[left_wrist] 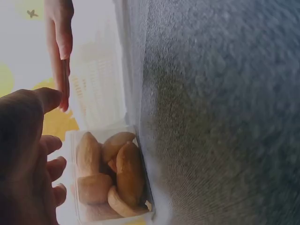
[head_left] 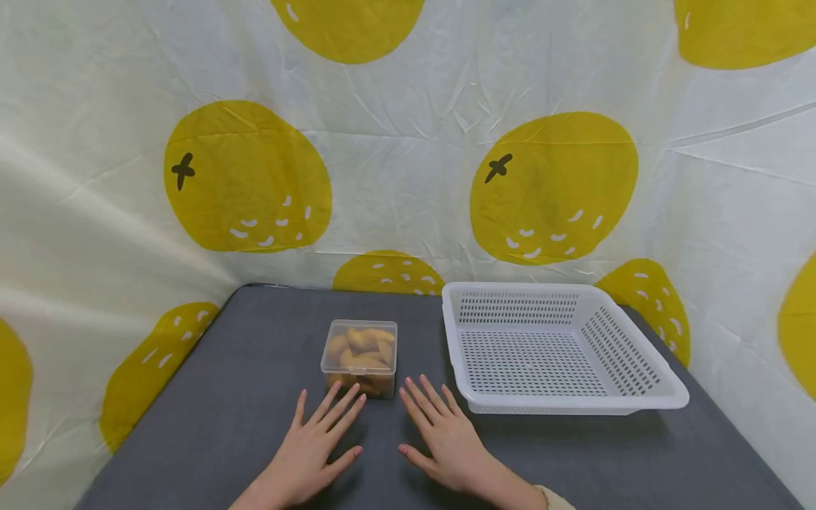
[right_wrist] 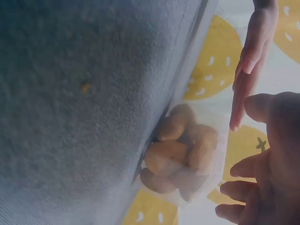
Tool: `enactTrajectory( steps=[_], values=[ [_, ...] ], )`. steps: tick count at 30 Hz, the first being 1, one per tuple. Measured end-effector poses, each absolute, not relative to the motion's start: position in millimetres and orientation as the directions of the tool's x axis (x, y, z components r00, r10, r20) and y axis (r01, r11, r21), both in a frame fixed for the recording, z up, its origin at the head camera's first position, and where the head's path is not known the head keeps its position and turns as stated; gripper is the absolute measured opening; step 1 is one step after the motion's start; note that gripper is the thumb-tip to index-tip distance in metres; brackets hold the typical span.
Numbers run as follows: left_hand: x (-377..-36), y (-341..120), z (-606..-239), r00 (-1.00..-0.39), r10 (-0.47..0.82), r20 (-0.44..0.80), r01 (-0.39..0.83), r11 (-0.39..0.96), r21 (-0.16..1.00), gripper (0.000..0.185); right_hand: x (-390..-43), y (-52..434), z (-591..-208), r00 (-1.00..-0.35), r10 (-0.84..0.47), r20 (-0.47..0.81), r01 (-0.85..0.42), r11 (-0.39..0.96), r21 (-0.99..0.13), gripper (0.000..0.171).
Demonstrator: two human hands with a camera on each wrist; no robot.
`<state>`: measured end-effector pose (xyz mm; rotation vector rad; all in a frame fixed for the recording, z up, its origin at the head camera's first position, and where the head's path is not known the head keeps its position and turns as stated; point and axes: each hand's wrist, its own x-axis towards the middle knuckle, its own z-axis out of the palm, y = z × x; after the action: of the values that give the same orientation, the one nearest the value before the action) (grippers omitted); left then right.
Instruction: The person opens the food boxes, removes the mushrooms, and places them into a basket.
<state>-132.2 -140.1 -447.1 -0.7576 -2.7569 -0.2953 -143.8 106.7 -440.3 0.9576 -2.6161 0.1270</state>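
Note:
A clear lidded plastic box [head_left: 360, 356] filled with golden-brown pastries stands on the dark grey table [head_left: 223, 397]. Both hands lie flat on the table just in front of it, fingers straight and spread. My left hand [head_left: 316, 439] has its fingertips close to the box's near edge; my right hand [head_left: 443, 432] lies to the box's right. Neither holds anything. The left wrist view shows the box [left_wrist: 110, 180] beside my left hand [left_wrist: 28, 159]. The right wrist view shows the box [right_wrist: 185, 157] near my right hand [right_wrist: 267, 164].
A white perforated plastic basket [head_left: 644, 393] with nothing in it sits on the table at the right, next to the box. A white cloth with yellow fruit prints [head_left: 548, 188] walls off the back and both sides of the table.

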Motion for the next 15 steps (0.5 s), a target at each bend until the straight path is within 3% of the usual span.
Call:
enactTrajectory(
  steps=[6,15],
  values=[
    [-137.0,-141.6,-445.6,-0.806,0.445,0.391,0.532,0.834,0.148,0.069,-149.4,103.2,-436.1,-0.69,-0.605,0.397,-0.653,0.757,0.019,0.073],
    [-152.4,-148.8,-440.5,-0.671,0.448,0.591,0.593,0.803,0.065,0.072,-165.0,90.6,-431.4,-0.607,-0.607,0.513,-0.7,0.714,0.017,0.068]
  ],
)
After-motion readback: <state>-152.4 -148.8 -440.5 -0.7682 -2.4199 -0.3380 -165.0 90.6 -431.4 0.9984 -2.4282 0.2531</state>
